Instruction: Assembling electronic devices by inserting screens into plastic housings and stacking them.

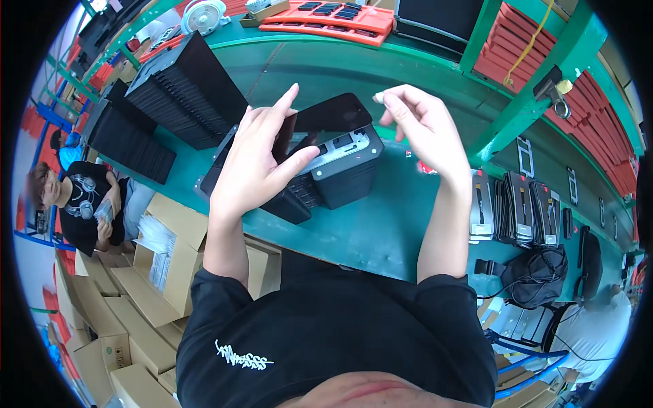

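My left hand (252,160) hovers over black stacked parts on the green bench, fingers stretched and thumb apart. A dark glossy panel (283,139) shows between its thumb and forefinger; whether they touch it, I cannot tell. Just right of it, a black glossy screen panel (337,112) leans tilted behind a stack of flat black device parts (347,180). The stack's top piece (343,147) shows a silvery inner face with dark cut-outs. Raised right of the stack, my right hand (428,129) has its thumb and forefinger tips close together; anything pinched there is too small to make out.
Tall stacks of black panels (187,92) stand to the left. Right, thin plates (520,207) and a black bag (537,272) lie by a green post (537,88). An orange tray (326,20) is at the back. Cartons (143,292) and a seated person (92,200) are left.
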Demonstrator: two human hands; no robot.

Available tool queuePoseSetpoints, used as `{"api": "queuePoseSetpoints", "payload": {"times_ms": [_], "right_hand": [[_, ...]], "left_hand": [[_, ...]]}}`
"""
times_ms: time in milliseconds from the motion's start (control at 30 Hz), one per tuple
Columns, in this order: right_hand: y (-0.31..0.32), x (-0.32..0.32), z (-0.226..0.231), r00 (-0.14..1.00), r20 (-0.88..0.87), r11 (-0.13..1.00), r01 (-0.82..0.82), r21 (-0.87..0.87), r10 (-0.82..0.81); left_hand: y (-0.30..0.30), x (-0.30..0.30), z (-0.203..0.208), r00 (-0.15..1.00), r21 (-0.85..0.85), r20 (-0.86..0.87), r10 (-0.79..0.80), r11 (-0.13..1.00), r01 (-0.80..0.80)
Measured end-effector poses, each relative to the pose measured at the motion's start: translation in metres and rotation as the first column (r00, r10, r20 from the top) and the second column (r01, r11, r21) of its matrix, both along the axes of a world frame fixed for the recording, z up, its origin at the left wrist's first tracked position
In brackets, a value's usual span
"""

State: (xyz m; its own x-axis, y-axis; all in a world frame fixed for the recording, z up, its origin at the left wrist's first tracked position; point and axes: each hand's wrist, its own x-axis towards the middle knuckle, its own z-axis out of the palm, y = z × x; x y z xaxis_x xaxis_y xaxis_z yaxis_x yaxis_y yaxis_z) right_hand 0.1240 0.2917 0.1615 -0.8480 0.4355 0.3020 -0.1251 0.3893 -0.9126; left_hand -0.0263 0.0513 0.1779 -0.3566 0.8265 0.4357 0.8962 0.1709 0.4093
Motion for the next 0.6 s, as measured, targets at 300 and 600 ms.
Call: {"api": "queuePoseSetpoints", "payload": {"times_ms": [300, 600], "right_hand": [[0.006, -0.006, -0.018, 0.989, 0.148, 0.989, -0.032, 0.141, 0.010], [-0.009, -0.006, -0.023, 0.966, 0.256, 0.978, -0.075, 0.194, 0.024]], "left_hand": [[0.011, 0.012, 0.000, 0.994, 0.033, -0.106, 0.009, 0.999, -0.005], [-0.005, 0.011, -0.004, 0.998, 0.039, -0.023, 0.051, 0.998, -0.050]]}}
